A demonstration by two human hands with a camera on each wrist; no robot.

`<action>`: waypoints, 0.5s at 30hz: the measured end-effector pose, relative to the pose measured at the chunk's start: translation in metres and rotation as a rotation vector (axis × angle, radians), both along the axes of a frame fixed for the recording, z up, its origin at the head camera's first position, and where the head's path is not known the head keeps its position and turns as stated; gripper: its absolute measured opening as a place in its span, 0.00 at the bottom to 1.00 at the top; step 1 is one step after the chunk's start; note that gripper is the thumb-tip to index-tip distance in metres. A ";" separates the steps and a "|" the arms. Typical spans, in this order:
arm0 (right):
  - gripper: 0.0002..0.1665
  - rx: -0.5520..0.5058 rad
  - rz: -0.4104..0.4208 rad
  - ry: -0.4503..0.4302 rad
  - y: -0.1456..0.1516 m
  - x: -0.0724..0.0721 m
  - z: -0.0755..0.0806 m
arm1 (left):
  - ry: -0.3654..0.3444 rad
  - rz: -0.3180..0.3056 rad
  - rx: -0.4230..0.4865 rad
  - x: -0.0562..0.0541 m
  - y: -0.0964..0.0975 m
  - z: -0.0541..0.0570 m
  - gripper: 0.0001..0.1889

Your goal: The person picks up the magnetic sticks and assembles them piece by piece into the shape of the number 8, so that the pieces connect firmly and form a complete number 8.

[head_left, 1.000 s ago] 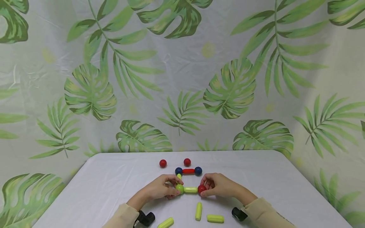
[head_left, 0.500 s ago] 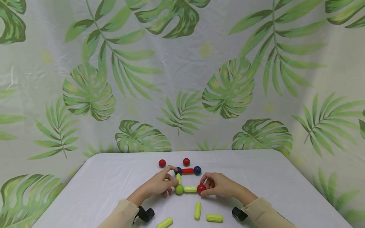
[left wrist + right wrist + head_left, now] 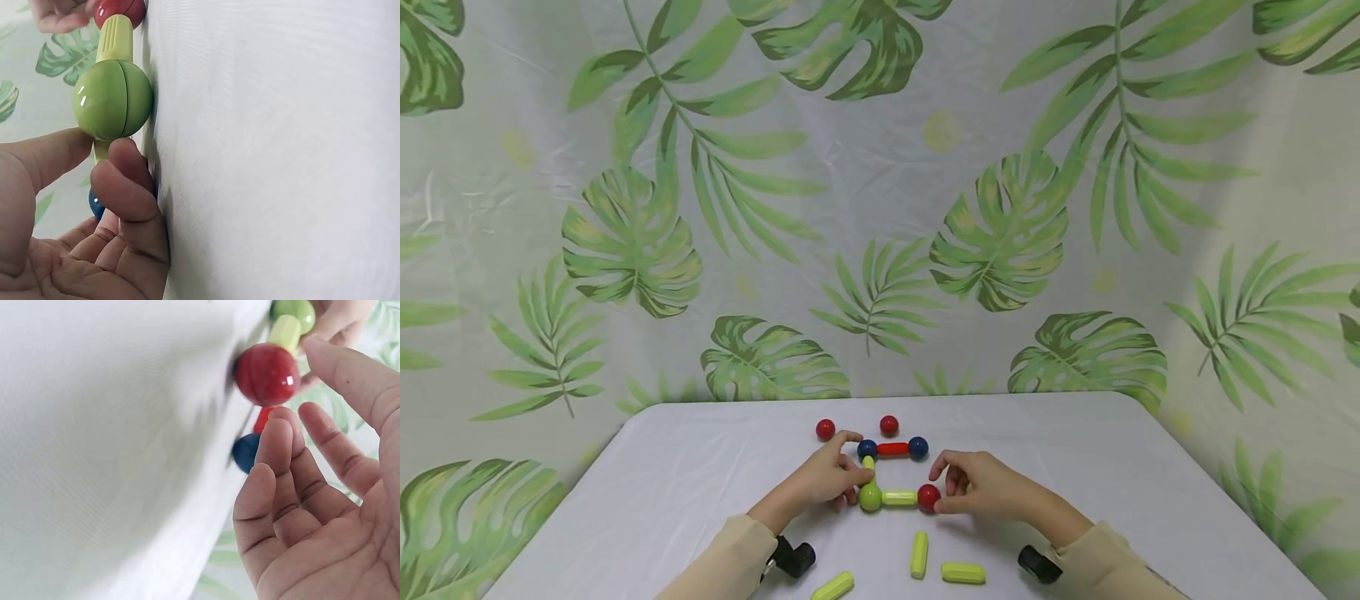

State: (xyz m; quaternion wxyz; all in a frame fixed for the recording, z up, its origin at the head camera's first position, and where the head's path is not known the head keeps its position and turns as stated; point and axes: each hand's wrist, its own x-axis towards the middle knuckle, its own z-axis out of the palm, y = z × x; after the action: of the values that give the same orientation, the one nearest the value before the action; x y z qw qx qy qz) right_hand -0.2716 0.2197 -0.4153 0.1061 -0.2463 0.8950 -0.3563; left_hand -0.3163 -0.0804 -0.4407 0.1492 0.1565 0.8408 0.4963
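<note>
A chain of magnetic building pieces lies on the table: a green ball (image 3: pixel 870 497), a yellow-green stick (image 3: pixel 899 498) and a red ball (image 3: pixel 928 498) along its front. From the green ball another yellow-green stick (image 3: pixel 868 463) leads back to a blue ball (image 3: pixel 867 450), joined by a red stick (image 3: pixel 892 450) to a second blue ball (image 3: pixel 918 448). My left hand (image 3: pixel 824 476) holds the left side, thumb on the stick behind the green ball, index finger reaching to the blue ball. My right hand (image 3: pixel 983 486) is around the front red ball, fingers spread and loosely bent, holding nothing.
Two loose red balls, a left one (image 3: pixel 825 429) and a right one (image 3: pixel 889 426), lie behind the chain. Nearer me are three loose yellow-green sticks: an upright-lying one (image 3: pixel 919 555), a crosswise one (image 3: pixel 962 572) and a slanted one (image 3: pixel 832 586). A leaf-patterned curtain (image 3: pixel 880 208) hangs behind the table.
My left hand has shifted from the green ball to the stick behind it, its index finger now at the blue ball. My right hand has loosened from the red ball and drawn slightly right.
</note>
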 end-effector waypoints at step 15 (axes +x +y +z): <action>0.14 0.268 0.197 0.227 -0.021 0.028 0.017 | -0.045 -0.010 0.018 -0.001 -0.002 0.000 0.36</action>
State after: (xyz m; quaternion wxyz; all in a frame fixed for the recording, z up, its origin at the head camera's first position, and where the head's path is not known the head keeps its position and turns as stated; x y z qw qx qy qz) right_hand -0.2434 0.1987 -0.3981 0.0707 -0.3550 0.9123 -0.1917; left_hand -0.3170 -0.0824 -0.4408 0.1691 0.1507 0.8319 0.5066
